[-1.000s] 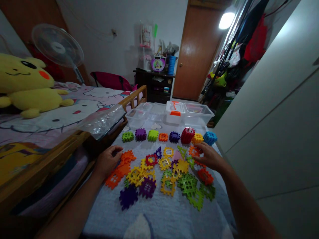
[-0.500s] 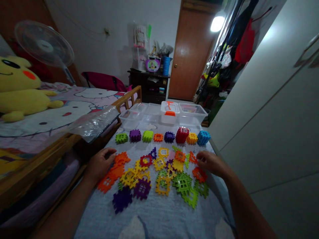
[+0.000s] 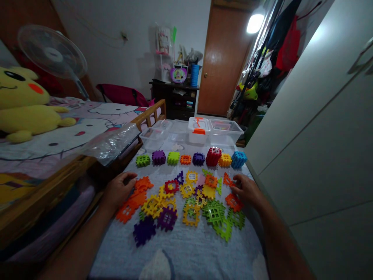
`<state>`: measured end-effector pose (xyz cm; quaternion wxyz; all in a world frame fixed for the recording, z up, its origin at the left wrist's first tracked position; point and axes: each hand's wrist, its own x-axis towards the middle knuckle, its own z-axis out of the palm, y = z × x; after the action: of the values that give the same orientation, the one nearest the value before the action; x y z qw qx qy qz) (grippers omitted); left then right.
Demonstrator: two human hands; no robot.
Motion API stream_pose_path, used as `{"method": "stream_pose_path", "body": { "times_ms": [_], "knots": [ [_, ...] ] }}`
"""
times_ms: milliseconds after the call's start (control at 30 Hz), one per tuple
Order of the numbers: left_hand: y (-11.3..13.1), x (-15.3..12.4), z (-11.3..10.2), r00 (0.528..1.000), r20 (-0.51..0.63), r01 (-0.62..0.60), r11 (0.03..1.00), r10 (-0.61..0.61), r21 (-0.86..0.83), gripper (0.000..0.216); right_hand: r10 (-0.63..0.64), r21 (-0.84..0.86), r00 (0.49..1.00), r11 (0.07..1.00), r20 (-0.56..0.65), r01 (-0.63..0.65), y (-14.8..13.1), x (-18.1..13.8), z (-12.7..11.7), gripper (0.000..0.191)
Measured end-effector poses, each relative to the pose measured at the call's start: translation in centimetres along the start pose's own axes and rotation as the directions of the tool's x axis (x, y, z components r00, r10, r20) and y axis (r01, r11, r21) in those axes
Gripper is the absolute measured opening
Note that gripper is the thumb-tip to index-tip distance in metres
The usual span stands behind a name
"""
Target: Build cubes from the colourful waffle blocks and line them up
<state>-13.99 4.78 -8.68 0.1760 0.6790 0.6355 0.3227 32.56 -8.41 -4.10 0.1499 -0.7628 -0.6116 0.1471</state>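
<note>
My left hand (image 3: 120, 191) rests at the left of the cloth-covered surface, fingers loosely bent and apart, holding nothing. Close beside it are overlapping orange interlocking tiles (image 3: 131, 202). On the right, my right hand (image 3: 247, 189) hovers with its fingers apart at the edge of an orange triangular tile (image 3: 228, 179); whether they touch it I cannot tell. Just below lies an orange window tile (image 3: 234, 202). Between the hands are scattered yellow tiles (image 3: 152, 206), a red frame tile (image 3: 171, 186), purple tiles (image 3: 167, 218) and green tiles (image 3: 214, 212).
Behind the loose tiles runs a row of colour-sorted stacks, including red (image 3: 213, 156) and blue (image 3: 239, 160). Farther back stand clear plastic bins (image 3: 225, 134) and a white lidded box (image 3: 198, 136). A wooden bed rail (image 3: 78, 171) borders the left, a pale cabinet (image 3: 320, 147) the right.
My right hand has shifted slightly right, and more of the orange triangular tile shows. My left hand stays in place; the view has tilted a little.
</note>
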Motion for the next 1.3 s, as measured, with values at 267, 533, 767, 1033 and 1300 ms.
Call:
{"method": "stream_pose_path", "body": {
  "times_ms": [267,533,767,1033,1300],
  "knots": [
    [0.1,0.0,-0.1,1.0,0.009,0.009,1.0,-0.009,-0.004,0.037,-0.086,-0.056,0.978,0.994,0.189,0.098,-1.6,-3.2,-0.6,0.038],
    [0.8,-0.2,-0.5,1.0,0.018,0.014,1.0,-0.014,0.002,0.036,-0.153,0.056,0.96,0.988,0.234,0.143,-3.5,-2.9,-1.9,0.022],
    [0.5,-0.1,-0.3,1.0,0.013,0.006,1.0,-0.006,-0.006,0.037,-0.179,0.171,0.97,0.974,0.163,0.151,-2.8,-1.7,-1.2,0.036],
    [0.0,0.0,-0.1,1.0,0.025,0.001,1.0,-0.001,0.001,0.039,-0.144,-0.063,0.987,0.988,-0.075,0.139,-0.6,-1.4,0.7,0.043],
    [-0.5,0.1,0.1,0.999,0.047,0.018,1.0,-0.017,-0.015,0.039,-0.142,-0.202,0.99,0.969,0.009,0.141,-1.2,-1.6,0.8,0.047]
  ]
}}
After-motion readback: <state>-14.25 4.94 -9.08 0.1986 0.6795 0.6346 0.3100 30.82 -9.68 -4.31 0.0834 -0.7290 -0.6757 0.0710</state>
